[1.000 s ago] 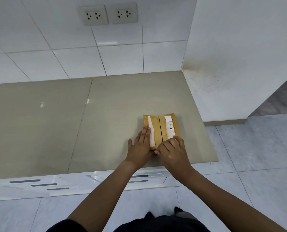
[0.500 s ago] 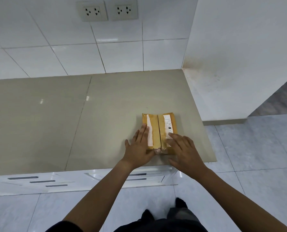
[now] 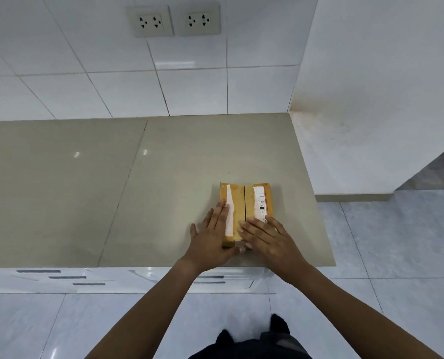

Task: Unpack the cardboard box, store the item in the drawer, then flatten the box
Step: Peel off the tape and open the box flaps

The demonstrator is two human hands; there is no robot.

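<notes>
The cardboard box (image 3: 244, 207) is seen flat on the table (image 3: 138, 190), lower right of centre. The right hand (image 3: 270, 238), curled a second ago, is now spread beside the flat left hand (image 3: 213, 234); flattening is judged nearly finished.

You see a yellow-brown cardboard box (image 3: 244, 203) with white label strips, one printed in black. It sits on a glossy beige counter (image 3: 138, 193). White wall tiles (image 3: 189, 92) carry grey grout lines, and the sockets (image 3: 174, 20) are pale grey.
</notes>
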